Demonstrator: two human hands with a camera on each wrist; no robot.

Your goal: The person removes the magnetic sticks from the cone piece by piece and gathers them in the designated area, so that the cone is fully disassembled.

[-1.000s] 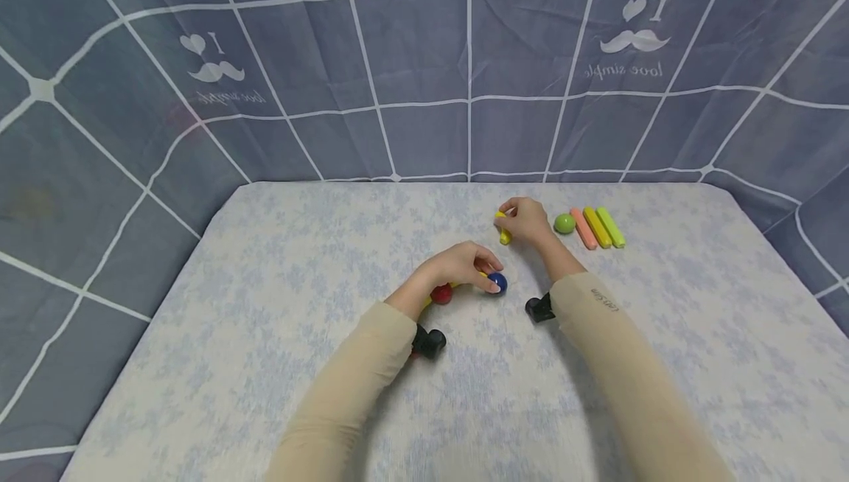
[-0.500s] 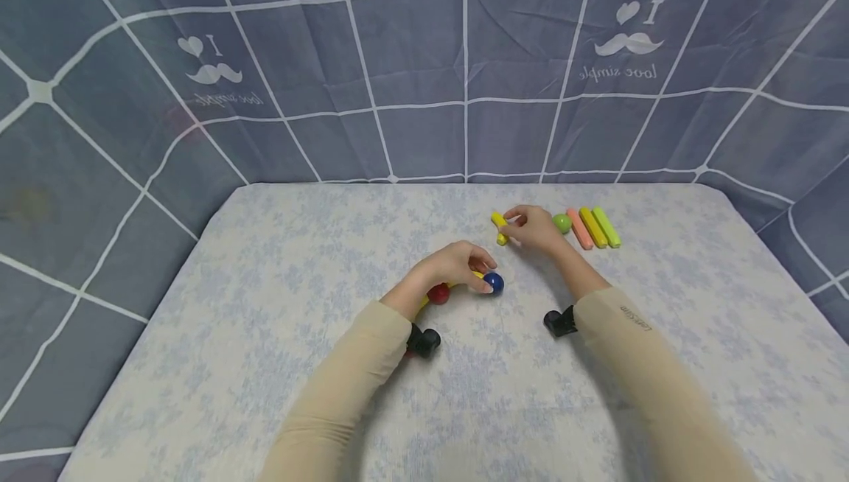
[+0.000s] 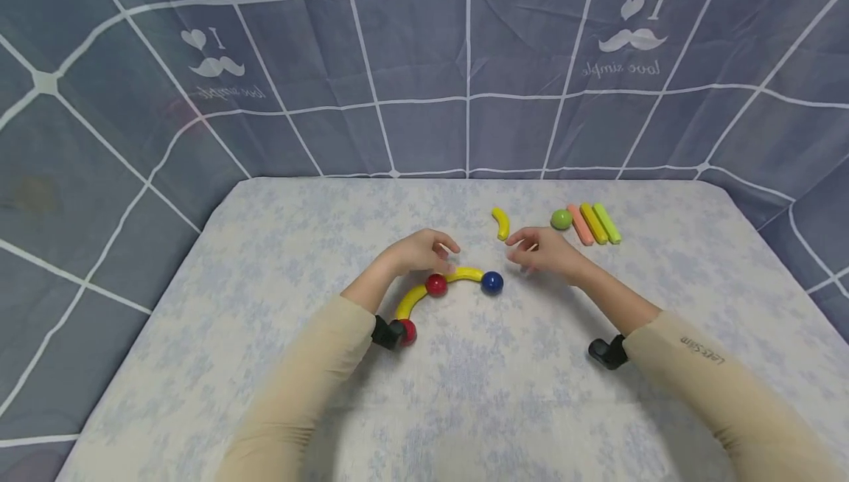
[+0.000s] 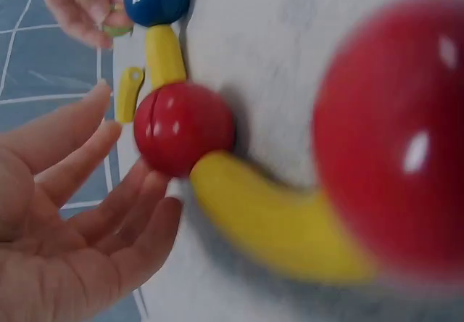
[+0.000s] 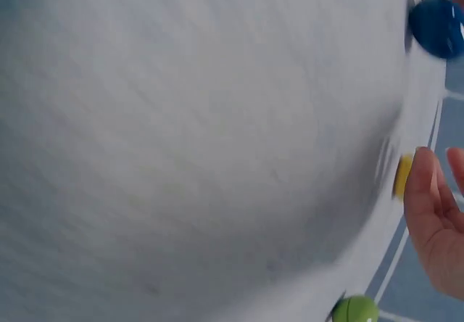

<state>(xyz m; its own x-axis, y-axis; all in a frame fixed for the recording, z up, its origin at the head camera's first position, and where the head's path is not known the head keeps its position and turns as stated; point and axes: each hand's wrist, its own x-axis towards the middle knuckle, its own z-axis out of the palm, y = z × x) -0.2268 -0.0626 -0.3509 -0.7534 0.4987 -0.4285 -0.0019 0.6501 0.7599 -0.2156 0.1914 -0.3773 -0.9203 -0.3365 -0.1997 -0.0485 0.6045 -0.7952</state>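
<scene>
A chain of toy pieces lies on the table: a red ball (image 3: pixel 407 332), a curved yellow rod (image 3: pixel 410 301), a second red ball (image 3: pixel 436 285), another curved yellow rod (image 3: pixel 467 274) and a blue ball (image 3: pixel 492 283). My left hand (image 3: pixel 419 252) hovers beside the second red ball, fingers loosely bent and holding nothing. In the left wrist view its fingertips (image 4: pixel 168 209) come close to that ball (image 4: pixel 183 128); whether they touch it I cannot tell. My right hand (image 3: pixel 549 255), also holding nothing, is just right of a loose curved yellow rod (image 3: pixel 501 224).
Towards the back right of the table (image 3: pixel 278 261) sit a green ball (image 3: pixel 561 219) and straight sticks in pink (image 3: pixel 580 225), yellow (image 3: pixel 593 223) and yellow-green (image 3: pixel 606 223). A blue-grey curtain (image 3: pixel 424 62) hangs behind the table. Black wrist cameras sit at both cuffs.
The right hand has let go of the loose yellow rod and drawn back towards the right and front. The left hand has come off the blue ball and moved left.
</scene>
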